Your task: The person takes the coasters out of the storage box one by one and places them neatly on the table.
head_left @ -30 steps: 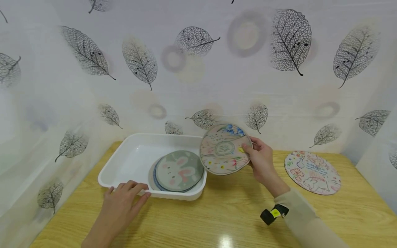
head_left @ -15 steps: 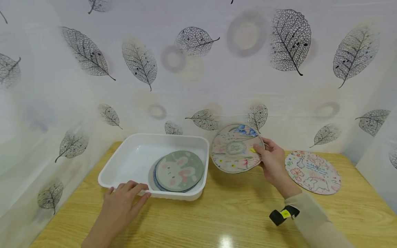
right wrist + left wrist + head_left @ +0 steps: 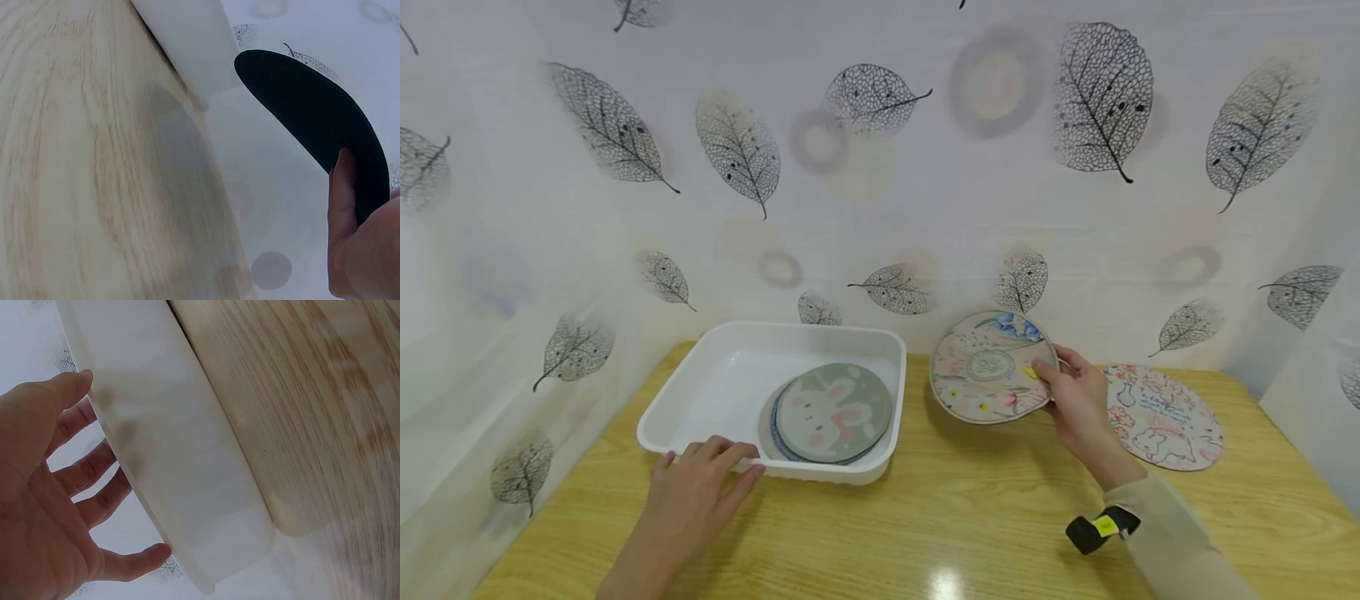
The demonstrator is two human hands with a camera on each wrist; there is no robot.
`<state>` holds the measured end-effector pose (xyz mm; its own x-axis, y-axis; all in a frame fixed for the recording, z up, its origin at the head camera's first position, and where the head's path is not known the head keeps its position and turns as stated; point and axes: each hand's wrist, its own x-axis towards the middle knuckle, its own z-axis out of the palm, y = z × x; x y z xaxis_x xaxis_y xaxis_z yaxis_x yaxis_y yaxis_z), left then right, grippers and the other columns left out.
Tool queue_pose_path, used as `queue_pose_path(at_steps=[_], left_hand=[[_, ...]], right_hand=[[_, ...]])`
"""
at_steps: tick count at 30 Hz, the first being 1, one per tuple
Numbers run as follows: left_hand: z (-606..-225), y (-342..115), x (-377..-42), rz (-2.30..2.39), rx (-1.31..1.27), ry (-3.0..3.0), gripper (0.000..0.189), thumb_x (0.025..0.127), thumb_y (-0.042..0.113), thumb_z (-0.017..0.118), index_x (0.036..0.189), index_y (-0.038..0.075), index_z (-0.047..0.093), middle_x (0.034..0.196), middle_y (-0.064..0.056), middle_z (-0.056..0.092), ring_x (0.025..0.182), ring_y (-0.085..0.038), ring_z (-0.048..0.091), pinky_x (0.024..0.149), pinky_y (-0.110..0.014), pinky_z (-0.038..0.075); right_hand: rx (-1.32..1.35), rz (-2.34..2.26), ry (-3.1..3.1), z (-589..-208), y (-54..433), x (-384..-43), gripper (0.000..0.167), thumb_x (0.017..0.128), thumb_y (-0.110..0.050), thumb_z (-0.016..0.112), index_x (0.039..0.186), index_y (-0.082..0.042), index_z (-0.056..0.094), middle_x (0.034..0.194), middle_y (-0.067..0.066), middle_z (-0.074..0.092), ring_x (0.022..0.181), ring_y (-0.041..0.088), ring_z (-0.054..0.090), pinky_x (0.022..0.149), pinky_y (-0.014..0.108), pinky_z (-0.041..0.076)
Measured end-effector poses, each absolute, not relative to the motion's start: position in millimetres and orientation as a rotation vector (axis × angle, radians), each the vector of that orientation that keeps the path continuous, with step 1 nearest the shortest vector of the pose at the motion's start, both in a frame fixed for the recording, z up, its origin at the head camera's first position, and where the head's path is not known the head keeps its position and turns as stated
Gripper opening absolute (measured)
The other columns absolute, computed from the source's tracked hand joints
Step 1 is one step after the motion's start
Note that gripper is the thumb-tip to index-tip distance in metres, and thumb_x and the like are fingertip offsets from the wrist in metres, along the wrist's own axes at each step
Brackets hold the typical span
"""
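In the head view my right hand (image 3: 1082, 408) pinches the right edge of a round mat (image 3: 985, 371) with a floral print, thumb on the printed face. The mat is tilted above the table, and its black underside (image 3: 312, 106) shows in the right wrist view. My left hand (image 3: 703, 483) grips the front rim of a white plastic basin (image 3: 662, 408). Seen from the left wrist, the thumb is on the rim's outer side and the fingers (image 3: 87, 472) reach inside. Several round mats lie stacked in the basin's right half, a green bunny mat (image 3: 835, 414) on top.
Another round mat (image 3: 1172, 425), with pink flowers and a rabbit, lies flat at the right, partly behind my right hand. The wooden table (image 3: 865, 542) ends at the back against a leaf-patterned curtain (image 3: 925, 192). A black strap device (image 3: 1101, 529) sits on my right sleeve.
My right hand has moved right and slightly down with the floral mat, away from the basin, now overlapping the mat at the right. The left hand and basin have stayed put.
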<state>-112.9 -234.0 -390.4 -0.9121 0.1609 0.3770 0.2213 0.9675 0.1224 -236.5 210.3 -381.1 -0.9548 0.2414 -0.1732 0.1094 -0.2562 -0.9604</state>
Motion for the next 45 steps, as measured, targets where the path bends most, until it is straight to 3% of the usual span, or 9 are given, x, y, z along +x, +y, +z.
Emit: queue_pose_path(at_steps=[14, 23, 33, 45], left_hand=[[-389.9, -234.4, -112.7, -0.235, -0.271, -2.746, 0.017, 0.093, 0.037, 0.075, 0.107, 0.027, 0.074, 0.100, 0.004, 0.072, 0.098, -0.031, 0.070, 0.083, -0.074, 0.048], [-391.1, -234.9, -113.3, -0.206, -0.296, -2.719, 0.018, 0.091, 0.036, 0.077, 0.106, 0.027, 0.074, 0.098, 0.004, 0.072, 0.095, -0.030, 0.072, 0.080, -0.073, 0.050], [-392.3, -235.4, -113.6, -0.212, -0.308, -2.701, 0.017, 0.090, 0.035, 0.078, 0.105, 0.027, 0.074, 0.097, 0.005, 0.072, 0.093, -0.029, 0.072, 0.077, -0.069, 0.052], [-392.0, -235.2, -112.5, -0.201, -0.310, -2.693, 0.017, 0.090, 0.035, 0.078, 0.104, 0.027, 0.074, 0.097, 0.004, 0.072, 0.092, -0.029, 0.072, 0.077, -0.069, 0.052]], right_hand=[[-0.511, 2.348, -1.890, -396.1, 224.2, -239.5, 0.037, 0.103, -0.013, 0.061, 0.138, -0.016, 0.051, 0.096, -0.015, 0.066, 0.077, 0.002, 0.068, 0.063, 0.022, 0.057], [-0.544, 2.296, -1.952, -404.3, 230.3, -241.1, 0.055, 0.104, -0.014, 0.059, 0.155, -0.008, 0.038, 0.099, -0.014, 0.063, 0.080, 0.000, 0.068, 0.066, 0.022, 0.058], [-0.584, 2.297, -1.940, -411.8, 236.8, -243.2, 0.053, 0.103, -0.012, 0.059, 0.152, -0.006, 0.039, 0.089, -0.016, 0.065, 0.075, 0.000, 0.069, 0.064, 0.021, 0.059], [-0.578, 2.238, -2.064, -415.5, 237.2, -239.8, 0.057, 0.104, -0.014, 0.057, 0.156, -0.004, 0.035, 0.093, -0.018, 0.063, 0.079, -0.002, 0.067, 0.069, 0.020, 0.059]])
